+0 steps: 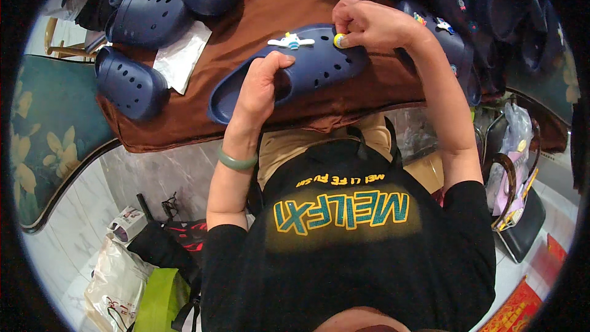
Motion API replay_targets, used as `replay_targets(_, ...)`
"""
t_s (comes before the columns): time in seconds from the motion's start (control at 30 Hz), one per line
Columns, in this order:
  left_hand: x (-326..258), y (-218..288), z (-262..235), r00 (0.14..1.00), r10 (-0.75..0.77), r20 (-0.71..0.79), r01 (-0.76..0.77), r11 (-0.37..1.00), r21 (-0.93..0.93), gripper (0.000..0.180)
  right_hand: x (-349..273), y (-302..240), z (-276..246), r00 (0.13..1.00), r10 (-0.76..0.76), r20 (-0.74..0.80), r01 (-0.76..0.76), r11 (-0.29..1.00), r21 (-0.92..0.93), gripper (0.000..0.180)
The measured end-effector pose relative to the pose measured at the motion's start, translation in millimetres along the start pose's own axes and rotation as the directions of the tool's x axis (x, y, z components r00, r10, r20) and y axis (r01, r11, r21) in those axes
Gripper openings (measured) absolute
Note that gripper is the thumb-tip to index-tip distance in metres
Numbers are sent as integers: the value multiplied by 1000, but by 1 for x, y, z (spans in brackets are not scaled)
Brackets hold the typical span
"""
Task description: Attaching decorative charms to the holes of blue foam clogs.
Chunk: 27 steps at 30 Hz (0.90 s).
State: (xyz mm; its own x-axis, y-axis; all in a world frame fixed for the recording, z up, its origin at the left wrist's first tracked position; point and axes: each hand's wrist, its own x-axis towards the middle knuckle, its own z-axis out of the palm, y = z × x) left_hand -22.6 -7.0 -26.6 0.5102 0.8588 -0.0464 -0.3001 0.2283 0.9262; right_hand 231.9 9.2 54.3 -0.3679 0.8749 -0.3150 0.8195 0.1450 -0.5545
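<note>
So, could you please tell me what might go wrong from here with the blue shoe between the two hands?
The yellow charm is small and sits at the fingertips of the right-hand grip, so it could slip. The blue shoe might twist, since the left-hand grip holds it further back. The white charm, close to that grip, might be knocked.

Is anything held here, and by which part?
The left hand holds a blue clog by the edge of its foot opening. The right hand touches a yellow charm at its rim; pinching or pressing, unclear.
</note>
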Motion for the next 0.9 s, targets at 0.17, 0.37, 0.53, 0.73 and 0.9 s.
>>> replay_targets(0.17, -2, 2, 4, 996, 90, 15, -92, 988, 123, 22, 10, 12, 4, 994, -104, 9, 103, 987, 121, 35)
replay_targets(0.37, -10, 5, 11, 994, 112, 10, -112, 985, 134, 22, 22, -2, -8, 968, -109, 225, 106, 994, 27, 36)
replay_targets(0.53, -10, 4, 10, 996, 92, 11, -93, 993, 68, 23, 12, -2, 7, 994, -30, 110, 20, 996, 92, 34)
replay_targets(0.73, 5, 13, 11, 971, -232, -52, 212, 943, -258, 19, -5, 12, 17, 999, -39, 18, 23, 841, 541, 15)
replay_targets(0.9, 10, 3, -6, 967, -255, -6, 245, 934, -262, 22, -16, 14, 15, 968, -146, -204, 224, 869, 441, 12)
